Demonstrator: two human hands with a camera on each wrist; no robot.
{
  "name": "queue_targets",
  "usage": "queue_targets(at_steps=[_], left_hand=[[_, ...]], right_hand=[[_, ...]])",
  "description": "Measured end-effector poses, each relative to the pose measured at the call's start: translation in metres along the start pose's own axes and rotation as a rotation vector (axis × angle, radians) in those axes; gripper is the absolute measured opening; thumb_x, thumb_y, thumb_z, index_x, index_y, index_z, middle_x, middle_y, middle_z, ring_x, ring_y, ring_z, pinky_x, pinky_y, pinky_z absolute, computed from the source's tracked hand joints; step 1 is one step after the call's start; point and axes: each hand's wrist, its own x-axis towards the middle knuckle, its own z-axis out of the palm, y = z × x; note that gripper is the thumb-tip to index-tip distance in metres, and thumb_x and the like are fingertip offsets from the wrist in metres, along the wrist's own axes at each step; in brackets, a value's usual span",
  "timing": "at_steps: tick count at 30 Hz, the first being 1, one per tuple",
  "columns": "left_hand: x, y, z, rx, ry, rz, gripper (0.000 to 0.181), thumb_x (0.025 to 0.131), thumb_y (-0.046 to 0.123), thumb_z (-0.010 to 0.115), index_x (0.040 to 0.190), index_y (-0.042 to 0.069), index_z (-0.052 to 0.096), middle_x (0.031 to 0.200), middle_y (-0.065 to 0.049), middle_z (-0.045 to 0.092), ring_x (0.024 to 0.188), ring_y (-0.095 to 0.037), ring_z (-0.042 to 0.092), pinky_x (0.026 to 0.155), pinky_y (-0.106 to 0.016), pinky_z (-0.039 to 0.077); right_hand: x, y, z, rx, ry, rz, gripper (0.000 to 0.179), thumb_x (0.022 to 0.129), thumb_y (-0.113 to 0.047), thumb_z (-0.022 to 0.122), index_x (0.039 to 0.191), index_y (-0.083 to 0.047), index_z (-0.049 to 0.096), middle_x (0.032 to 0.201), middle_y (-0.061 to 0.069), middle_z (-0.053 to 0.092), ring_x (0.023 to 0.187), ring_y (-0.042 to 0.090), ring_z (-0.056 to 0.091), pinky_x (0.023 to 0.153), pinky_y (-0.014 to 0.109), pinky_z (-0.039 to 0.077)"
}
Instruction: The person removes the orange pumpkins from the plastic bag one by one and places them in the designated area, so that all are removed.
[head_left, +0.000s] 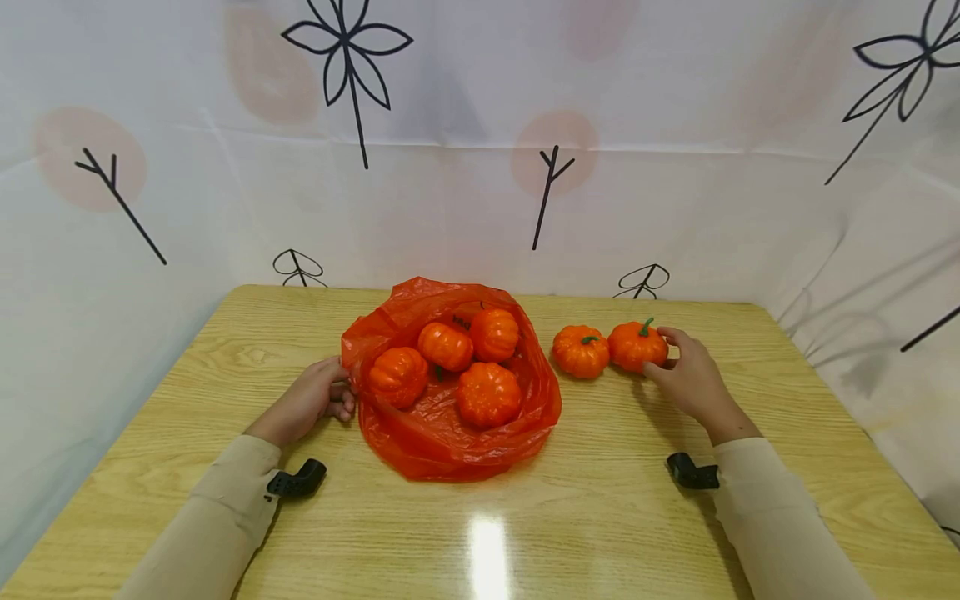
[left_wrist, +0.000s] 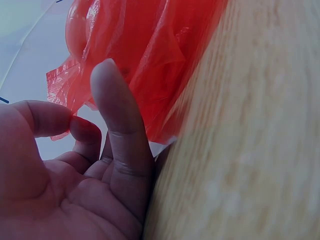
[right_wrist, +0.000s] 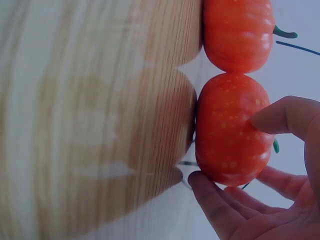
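Though glossy, wood-grain tbl [head_left: 600, 508] nr cloth [head_left: 450, 212]

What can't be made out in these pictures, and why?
Head view: the black print among the bagged pumpkins is too small to read.
Left wrist view: those pumpkins can't be counted; the red bag mostly hides them.
Right wrist view: the farther pumpkin is cut off by the top edge.
Same view: the right hand and gripped pumpkin hide most of the stem.
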Motion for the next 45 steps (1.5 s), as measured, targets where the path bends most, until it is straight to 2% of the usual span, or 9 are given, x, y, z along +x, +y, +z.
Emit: queue_targets(at_steps=[12,20,25,28,31,36,45], left_hand=[[-0.001,0.002,0.0,0.006,-0.006,0.007,0.017,0.103,0.017,0.036,0.107,0.009,0.05,0.073,-0.003,0.055,0.062,-0.01,0.056,0.058,-0.026,0.057],[-0.001,0.002,0.001,-0.004,0.0,0.0,0.016,0.103,0.017,0.036,0.107,0.009,0.05,0.073,-0.003,0.055,0.062,-0.011,0.056,0.058,-0.026,0.057],[-0.002,0.002,0.0,-0.006,-0.004,-0.002,0.016,0.103,0.016,0.036,0.108,0.009,0.05,0.073,-0.004,0.055,0.062,-0.011,0.056,0.058,-0.026,0.057],[-0.001,0.002,0.0,-0.01,-0.005,-0.002,0.016,0.103,0.016,0.036,0.108,0.008,0.05,0.073,-0.004,0.055,0.062,-0.011,0.056,0.058,-0.026,0.057],[-0.001,0.001,0.0,-0.011,-0.006,-0.002,0.016,0.103,0.016,0.036,0.108,0.009,0.05,0.073,-0.004,0.055,0.062,-0.011,0.056,0.058,-0.026,0.057],[-0.001,0.001,0.0,-0.011,-0.003,-0.001,0.016,0.103,0.015,0.036,0.107,0.009,0.05,0.073,-0.004,0.054,0.062,-0.011,0.056,0.058,-0.026,0.057],[-0.001,0.001,0.0,-0.012,-0.002,0.0,0.016,0.103,0.015,0.036,0.107,0.009,0.05,0.074,-0.004,0.054,0.063,-0.011,0.056,0.058,-0.026,0.057]], right_hand=[[0.002,0.0,-0.001,0.029,-0.049,0.054,0.073,0.098,-0.022,0.055,0.154,0.006,0.017,0.152,0.038,0.029,0.125,0.052,0.051,0.098,0.058,0.051],[0.001,-0.001,-0.001,0.046,-0.053,0.055,0.076,0.097,-0.021,0.055,0.156,0.004,0.014,0.152,0.038,0.029,0.127,0.052,0.05,0.098,0.057,0.052],[0.001,-0.001,-0.001,0.072,-0.025,0.051,0.074,0.096,-0.017,0.05,0.157,0.003,0.012,0.153,0.037,0.027,0.131,0.055,0.043,0.102,0.063,0.047],[0.001,-0.003,-0.001,0.087,0.028,0.039,0.072,0.094,-0.013,0.048,0.156,0.002,0.015,0.153,0.037,0.027,0.134,0.056,0.038,0.105,0.067,0.04],[-0.001,-0.007,-0.001,0.087,0.111,0.012,0.066,0.093,-0.009,0.048,0.154,0.003,0.025,0.151,0.035,0.031,0.135,0.054,0.035,0.106,0.067,0.038],[-0.005,-0.013,0.001,0.076,0.278,-0.047,0.053,0.093,-0.009,0.048,0.145,0.003,0.044,0.14,0.032,0.044,0.126,0.05,0.041,0.097,0.061,0.041],[-0.007,-0.026,0.012,0.082,0.514,-0.148,0.037,0.091,-0.003,0.051,0.125,0.003,0.063,0.123,0.026,0.058,0.11,0.04,0.051,0.088,0.051,0.046]])
